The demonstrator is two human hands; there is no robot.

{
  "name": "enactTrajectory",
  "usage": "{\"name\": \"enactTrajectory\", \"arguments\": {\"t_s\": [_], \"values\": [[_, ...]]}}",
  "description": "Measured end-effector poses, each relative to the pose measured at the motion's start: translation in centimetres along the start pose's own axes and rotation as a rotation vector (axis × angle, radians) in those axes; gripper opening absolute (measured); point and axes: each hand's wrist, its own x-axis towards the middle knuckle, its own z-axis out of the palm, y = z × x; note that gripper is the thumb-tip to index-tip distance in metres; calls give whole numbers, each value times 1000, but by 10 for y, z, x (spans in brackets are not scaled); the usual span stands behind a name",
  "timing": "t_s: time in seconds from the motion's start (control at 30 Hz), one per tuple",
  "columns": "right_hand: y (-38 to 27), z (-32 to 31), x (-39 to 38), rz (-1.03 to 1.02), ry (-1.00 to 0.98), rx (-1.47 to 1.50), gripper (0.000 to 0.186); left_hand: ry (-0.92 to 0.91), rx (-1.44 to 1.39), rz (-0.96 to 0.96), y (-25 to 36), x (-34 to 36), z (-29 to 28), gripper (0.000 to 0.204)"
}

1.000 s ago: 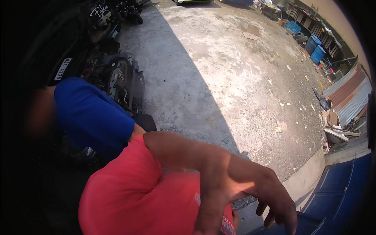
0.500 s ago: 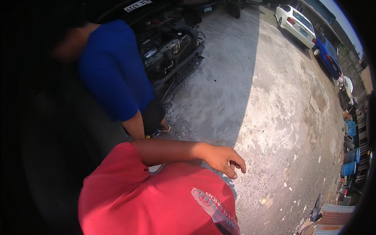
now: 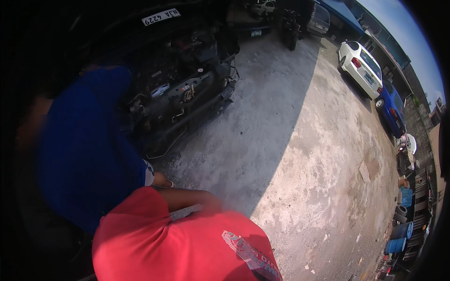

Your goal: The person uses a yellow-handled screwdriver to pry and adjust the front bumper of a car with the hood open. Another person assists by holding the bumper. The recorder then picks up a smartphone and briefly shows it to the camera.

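My left forearm (image 3: pixel 180 198) bends across in front of my red shirt (image 3: pixel 183 239). The left hand (image 3: pixel 210 200) at its end is blurred against the shirt, and its fingers do not show clearly. No held thing can be made out there. My right hand is out of the picture. Close by on the left, in deep shade, a person in a blue shirt (image 3: pixel 89 140) stands with their hands hidden. Just beyond, a dark car (image 3: pixel 183 96) has its engine bay exposed and its front structure bare.
Concrete ground (image 3: pixel 300 159) stretches ahead, part shaded, part sunlit. A white car (image 3: pixel 361 68) and a blue car (image 3: pixel 391 110) stand at the far right. Along the right wall are blue drums (image 3: pixel 398 238) and tyres (image 3: pixel 401 213). A motorcycle (image 3: pixel 291 28) is at the back.
My left hand has drawn back from over the ground to my shirt. The view has turned, and the person in blue now appears further left and lower.
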Motion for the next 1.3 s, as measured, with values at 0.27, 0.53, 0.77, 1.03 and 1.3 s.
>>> {"name": "enactTrajectory", "arguments": {"t_s": [0.27,0.53,0.77,1.03,1.3], "values": [[-106,32,146,60,20,-17,63,72,-216,32,-60,11,-114,48],[-246,105,359,111,-165,-165,63,207,-865,-330,-28,-26,-269,57],[-387,244,505,86,-439,-351,63,358,-1037,-501,22,-84,-313,57],[-442,367,604,138,-534,-444,63,770,-1715,-196,37,-99,-334,54],[-476,400,651,229,-330,-458,63,887,-1993,-179,-15,-124,-480,44]]}}
